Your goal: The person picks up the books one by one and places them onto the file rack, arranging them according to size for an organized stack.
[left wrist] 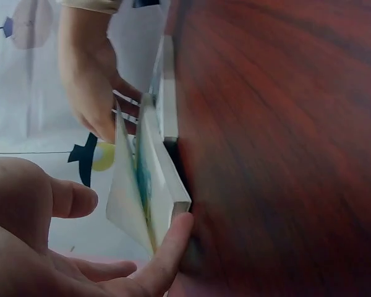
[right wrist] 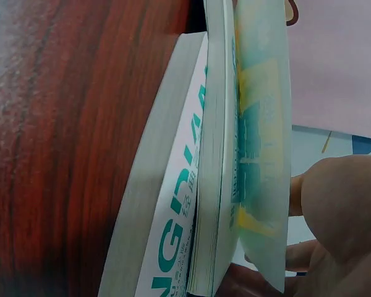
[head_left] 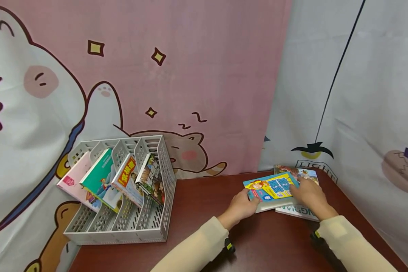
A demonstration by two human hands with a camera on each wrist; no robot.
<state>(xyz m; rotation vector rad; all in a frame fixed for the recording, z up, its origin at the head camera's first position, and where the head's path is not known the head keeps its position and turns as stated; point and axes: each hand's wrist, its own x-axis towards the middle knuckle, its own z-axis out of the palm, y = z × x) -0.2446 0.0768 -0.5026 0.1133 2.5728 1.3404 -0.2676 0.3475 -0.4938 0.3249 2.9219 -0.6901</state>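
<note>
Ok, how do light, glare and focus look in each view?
Head view: fairly bright, dark shadows on the table below the sleeves; left wrist view: dimmer, hazy, the left hand slightly soft; right wrist view: pale sheen at upper left, print on the blue-and-yellow book washed out.

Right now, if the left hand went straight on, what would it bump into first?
The left hand would probably meet the blue-and-yellow book first; a fingertip seems to be touching its corner.
</note>
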